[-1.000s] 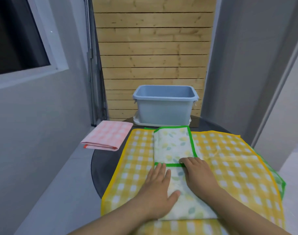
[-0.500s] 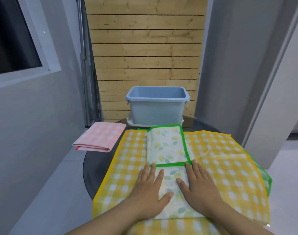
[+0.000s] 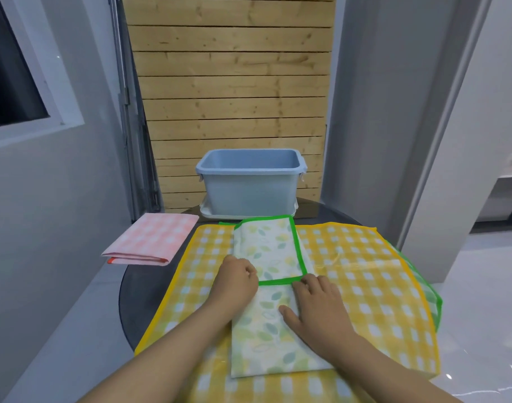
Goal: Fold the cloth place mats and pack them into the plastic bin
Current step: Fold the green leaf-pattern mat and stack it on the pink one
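A leaf-print mat [image 3: 273, 324] with a green border lies partly folded in a long strip on top of a spread yellow checked mat [image 3: 362, 289], which covers most of the round dark table [image 3: 126, 298]. A green checked mat [image 3: 427, 289] shows only as an edge under the yellow one on the right. A folded pink checked mat [image 3: 154, 242] sits apart at the table's left edge, and the blue plastic bin [image 3: 250, 184] stands open at the far side on a white lid or tray [image 3: 208, 212], with no mat visible inside it.

The left hand [image 3: 238, 279] has its fingers curled at the green folded edge and appears to pinch the cloth, though the fingertips are hidden. The right hand [image 3: 317, 306] lies on the strip with fingers bent at the same edge; whether it grips the edge or only presses cannot be told.

The mat looks thin, light and limp, likely to hold a crease only when pressed. It would best be taken at the two corners of the bordered edge, where the stitched hem gives some stiffness, since the middle would sag.

Half a second earlier both hands lay flat with fingers spread on the strip; now both are drawn up to the green edge with fingers curled. The mats and bin lie as before.
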The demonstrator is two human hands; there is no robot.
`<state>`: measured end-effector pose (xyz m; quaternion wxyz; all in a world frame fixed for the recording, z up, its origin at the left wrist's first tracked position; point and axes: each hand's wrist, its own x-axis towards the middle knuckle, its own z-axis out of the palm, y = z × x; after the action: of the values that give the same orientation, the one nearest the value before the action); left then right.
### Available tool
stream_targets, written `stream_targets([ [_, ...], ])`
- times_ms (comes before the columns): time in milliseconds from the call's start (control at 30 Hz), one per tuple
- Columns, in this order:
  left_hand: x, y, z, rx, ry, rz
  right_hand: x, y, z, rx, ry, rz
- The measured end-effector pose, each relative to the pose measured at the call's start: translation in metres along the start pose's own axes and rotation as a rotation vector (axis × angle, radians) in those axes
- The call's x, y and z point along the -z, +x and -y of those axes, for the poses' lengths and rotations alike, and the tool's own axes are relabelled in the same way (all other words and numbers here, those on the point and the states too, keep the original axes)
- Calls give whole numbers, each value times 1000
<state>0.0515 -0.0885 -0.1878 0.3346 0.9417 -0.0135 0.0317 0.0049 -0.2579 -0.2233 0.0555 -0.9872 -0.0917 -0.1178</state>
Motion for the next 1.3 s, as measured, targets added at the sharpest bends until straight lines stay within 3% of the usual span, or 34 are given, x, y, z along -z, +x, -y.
stream_targets([
  [133, -5, 15, -13, 252, -172, 59, 5, 5, -1, 68, 248, 43],
  [367, -9, 39, -10, 500, -271, 15, 23, 22, -16, -139, 622, 297],
  [667, -14, 49, 3, 468, -355, -121, 32, 35, -23, -330, 840, 419],
  [1067, 16, 33, -2, 581, -1095, 86, 34, 36, -31, -539, 1360, 357],
  [1300, 25, 18, 4, 486, -1148, 183, 33, 39, -39, -665, 1683, 291],
])
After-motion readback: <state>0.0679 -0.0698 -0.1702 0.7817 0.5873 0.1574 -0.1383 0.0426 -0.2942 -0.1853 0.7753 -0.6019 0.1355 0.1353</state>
